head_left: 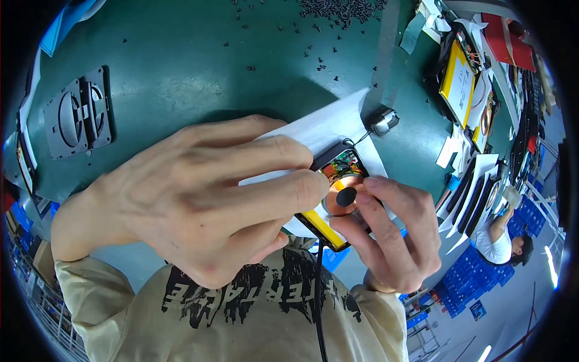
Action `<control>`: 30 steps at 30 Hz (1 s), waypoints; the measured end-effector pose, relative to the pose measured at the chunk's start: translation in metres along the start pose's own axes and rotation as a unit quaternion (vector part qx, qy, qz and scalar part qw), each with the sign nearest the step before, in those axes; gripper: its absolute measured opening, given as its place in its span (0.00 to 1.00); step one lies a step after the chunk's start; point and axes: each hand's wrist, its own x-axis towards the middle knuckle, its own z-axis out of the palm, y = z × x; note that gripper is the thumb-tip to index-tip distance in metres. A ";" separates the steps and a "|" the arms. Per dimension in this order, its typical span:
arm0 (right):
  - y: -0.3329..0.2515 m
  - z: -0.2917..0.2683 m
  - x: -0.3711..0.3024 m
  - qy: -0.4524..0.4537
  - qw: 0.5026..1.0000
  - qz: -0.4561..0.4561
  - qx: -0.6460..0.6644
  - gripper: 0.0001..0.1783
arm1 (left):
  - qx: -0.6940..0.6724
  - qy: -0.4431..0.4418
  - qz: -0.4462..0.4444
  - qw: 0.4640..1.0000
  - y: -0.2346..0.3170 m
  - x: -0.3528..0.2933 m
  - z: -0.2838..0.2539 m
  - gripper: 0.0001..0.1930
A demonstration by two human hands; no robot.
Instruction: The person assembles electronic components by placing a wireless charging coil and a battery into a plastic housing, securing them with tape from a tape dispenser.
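Your left hand (199, 193) is spread wide and laid flat across the white sheet (338, 123), fingers stretched to the right, the index fingertip touching the edge of the small opened device (335, 199). It grips nothing; it simply presses down and steadies.

That device sits right in the middle of your view, on the near edge of the green tabletop (199, 66), lying on the white sheet between your two hands. Its black frame is open on top: a green circuit board at the far end, a copper coil (333, 202) in the centre, a yellow cell at the near end.

Your right hand (392, 235) comes in from the right, fingers drawn narrow. Thumb and forefinger pinch round the small black disc (345, 196), which rests on the copper coil.

A black cable (318, 289) runs down from the device's near end over your cream printed sweatshirt (241, 314). Just beyond the sheet lies a small silvery fitting (384, 122) on a thin wire. Far across the tabletop, loose black screws (338, 9) lie scattered; to the left sits a grey moulded jig (78, 114). On the right, more open devices with yellow cells (457, 81) are stacked up, and another person (503, 238) is well off to the right.
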 end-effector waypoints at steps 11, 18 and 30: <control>-0.005 -0.017 0.013 -0.054 0.990 -0.103 -0.085 0.04 | 0.018 0.017 0.039 0.999 -0.003 -0.003 0.003 0.17; -0.004 -0.008 0.008 -0.018 0.992 -0.112 -0.052 0.07 | 0.033 0.079 0.037 0.996 -0.009 -0.003 0.012 0.16; -0.002 0.009 -0.002 0.068 0.997 -0.015 0.020 0.27 | 0.043 0.135 -0.063 0.988 0.002 0.010 0.012 0.15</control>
